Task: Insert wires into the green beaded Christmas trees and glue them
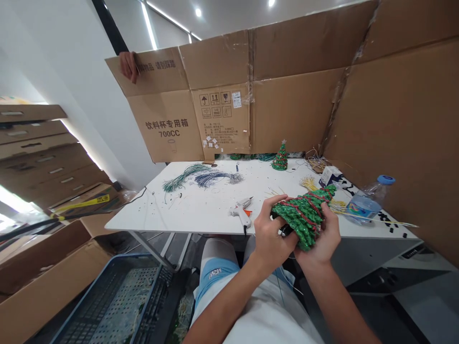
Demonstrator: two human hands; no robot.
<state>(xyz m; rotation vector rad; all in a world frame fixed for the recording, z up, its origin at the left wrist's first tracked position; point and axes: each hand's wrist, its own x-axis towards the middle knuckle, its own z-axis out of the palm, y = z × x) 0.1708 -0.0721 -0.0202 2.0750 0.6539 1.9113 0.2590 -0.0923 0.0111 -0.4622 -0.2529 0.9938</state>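
Note:
A small green Christmas tree (304, 215) with red garland lies tilted between my two hands, its tip pointing up and to the right. My left hand (270, 234) grips it at the base, where a black part shows under the fingers. Around the tree's right side curl the fingers of my right hand (322, 234). A white hot glue gun (242, 212) rests on the white table (201, 215) just left of my hands. Farther back, a second decorated tree (280, 157) stands upright with a star on top.
Bundles of green wires (184, 177) and blue wires (215, 178) lie at the table's left. A water bottle (369, 198) stands at the right among small black pieces. Cardboard (294, 105) walls the back; another person's hand (129, 66) holds its top left. A blue crate (118, 286) sits below.

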